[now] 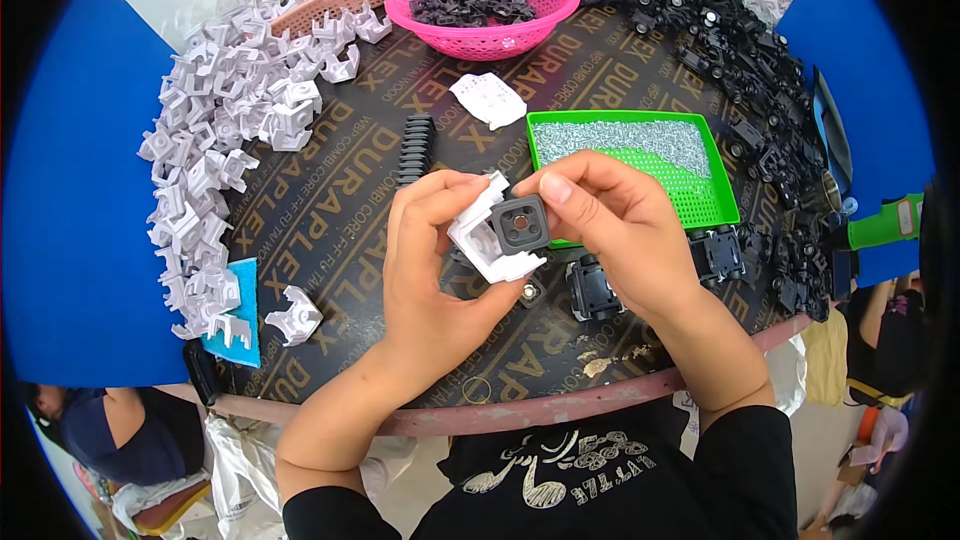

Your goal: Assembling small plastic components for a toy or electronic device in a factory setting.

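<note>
Square black part (521, 224) at centre, above the surface (345, 210), lying against the open side of a white housing (468, 228); whether it is seated there cannot be told. Left hand (425, 265) holds the housing, fingers on the far side and thumb at the near edge, probably to steady it while leaving its hollow clear. Right hand (632, 220) has thumb and fingers closed narrowly at the black part's right edge, presumably so its flat face stays uncovered. Just beyond the right hand, green tray (702, 202) with small metal pieces (620, 135) heaped toward its far side, apparently within easy reach. Black wheeled bases (592, 292) lie near the right wrist. Row of black pieces (415, 150) beyond the left hand, perhaps lined up for single pick-up. Farther out: white housings heaped left (225, 100), black assemblies right (755, 100), pink basket (490, 43) between, seemingly sorted by kind.
</note>
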Action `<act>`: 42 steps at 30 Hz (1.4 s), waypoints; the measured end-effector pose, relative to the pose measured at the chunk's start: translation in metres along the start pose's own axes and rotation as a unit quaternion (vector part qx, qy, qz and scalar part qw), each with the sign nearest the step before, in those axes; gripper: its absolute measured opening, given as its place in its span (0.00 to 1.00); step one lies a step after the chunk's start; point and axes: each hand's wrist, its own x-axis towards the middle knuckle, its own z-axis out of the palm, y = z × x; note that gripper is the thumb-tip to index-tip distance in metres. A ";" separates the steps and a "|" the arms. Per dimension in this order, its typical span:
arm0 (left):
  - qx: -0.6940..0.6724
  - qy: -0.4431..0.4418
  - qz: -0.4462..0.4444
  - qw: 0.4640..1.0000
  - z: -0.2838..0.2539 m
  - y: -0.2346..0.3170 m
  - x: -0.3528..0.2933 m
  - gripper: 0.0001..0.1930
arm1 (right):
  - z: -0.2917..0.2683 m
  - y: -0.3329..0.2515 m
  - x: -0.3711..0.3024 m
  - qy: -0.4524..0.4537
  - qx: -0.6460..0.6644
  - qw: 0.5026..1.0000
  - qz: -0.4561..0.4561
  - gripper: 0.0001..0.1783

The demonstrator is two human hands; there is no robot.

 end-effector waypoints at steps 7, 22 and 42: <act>0.023 -0.034 0.004 0.999 -0.002 0.003 0.004 0.36 | -0.002 -0.003 0.001 -0.029 -0.032 0.999 0.031 0.10; 0.032 0.019 0.007 0.999 0.010 0.000 -0.003 0.38 | 0.012 0.021 -0.004 0.072 -0.029 0.983 -0.166 0.08; 0.015 0.117 0.052 0.992 0.022 -0.009 -0.011 0.36 | 0.017 0.049 -0.009 0.078 -0.262 0.918 -0.288 0.06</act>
